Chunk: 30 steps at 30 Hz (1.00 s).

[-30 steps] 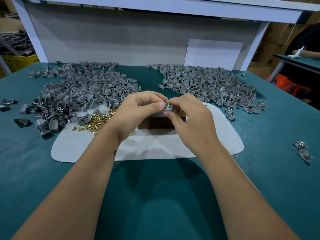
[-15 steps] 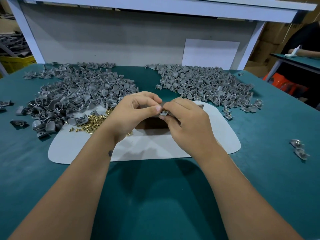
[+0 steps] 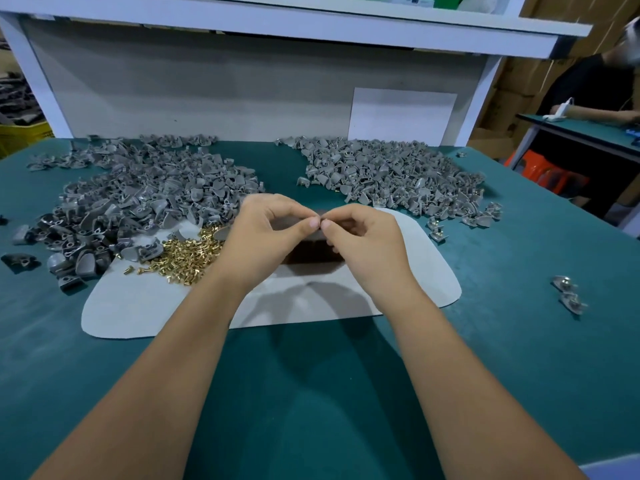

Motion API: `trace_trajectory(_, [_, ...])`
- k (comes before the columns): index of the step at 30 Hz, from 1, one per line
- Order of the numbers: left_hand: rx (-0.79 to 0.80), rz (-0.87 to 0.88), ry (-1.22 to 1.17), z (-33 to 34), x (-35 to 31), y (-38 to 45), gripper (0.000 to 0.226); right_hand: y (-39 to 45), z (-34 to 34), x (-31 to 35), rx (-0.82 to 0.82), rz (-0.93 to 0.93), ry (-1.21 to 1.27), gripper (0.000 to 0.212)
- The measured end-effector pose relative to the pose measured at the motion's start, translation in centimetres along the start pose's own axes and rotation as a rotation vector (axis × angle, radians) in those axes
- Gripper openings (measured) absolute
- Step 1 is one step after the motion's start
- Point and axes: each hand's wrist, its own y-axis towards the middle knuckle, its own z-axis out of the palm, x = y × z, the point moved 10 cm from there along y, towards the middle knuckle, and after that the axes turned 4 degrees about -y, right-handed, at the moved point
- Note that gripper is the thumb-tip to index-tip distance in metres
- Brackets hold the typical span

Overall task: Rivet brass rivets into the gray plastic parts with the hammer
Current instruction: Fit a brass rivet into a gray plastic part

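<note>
My left hand (image 3: 266, 233) and my right hand (image 3: 360, 244) meet fingertip to fingertip above a dark brown block (image 3: 311, 253) on the white mat (image 3: 138, 306). Together they pinch a small gray plastic part, which the thumbs and forefingers almost hide. Loose brass rivets (image 3: 183, 252) lie in a heap on the mat just left of my left wrist. One large pile of gray plastic parts (image 3: 138, 195) spreads at the back left, another pile (image 3: 391, 174) at the back right. No hammer is in view.
The green table (image 3: 311, 393) runs to a gray back panel (image 3: 225, 91) under a white shelf. Two loose parts (image 3: 569, 294) lie at the right, a few more (image 3: 437, 232) by the mat's right corner. A person sits at another table (image 3: 581, 129) far right.
Both hands stayed together over the block. The fingertips have closed tighter, so the gray part that showed between them is now nearly covered. The camera has tilted up slightly.
</note>
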Motion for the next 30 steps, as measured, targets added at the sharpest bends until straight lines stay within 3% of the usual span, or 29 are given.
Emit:
trace_trajectory(4, [0.008, -0.068, 0.019, 0.8, 0.8, -0.2, 0.018, 0.4, -2.2, -0.4, -0.031, 0.060, -0.082, 0.015])
trace_trajectory(7, [-0.033, -0.081, 0.074, 0.4, 0.9, -0.3, 0.018, 0.9, -7.0, -1.8, -0.144, 0.154, -0.119, 0.017])
trace_trajectory(14, [-0.038, -0.044, 0.256, 1.0, 0.5, -0.7, 0.015, -2.1, -20.6, -8.2, -0.395, 0.461, -0.563, 0.017])
trace_trajectory(17, [-0.024, -0.026, 0.301, 1.2, 0.3, -0.9, 0.016, -4.0, -23.0, -9.6, -0.399, 0.569, -0.702, 0.021])
trace_trajectory(20, [-0.014, -0.027, 0.333, 1.3, 0.4, -0.9, 0.016, -4.7, -23.8, -9.4, -0.432, 0.636, -0.837, 0.011])
trace_trajectory(26, [-0.011, -0.009, 0.352, 1.4, 0.1, -1.0, 0.016, -5.3, -24.5, -8.9, -0.489, 0.683, -0.917, 0.013])
trace_trajectory(30, [-0.008, 0.004, 0.351, 1.4, 0.0, -0.9, 0.016, -5.1, -24.4, -6.8, -0.607, 0.550, -0.841, 0.028])
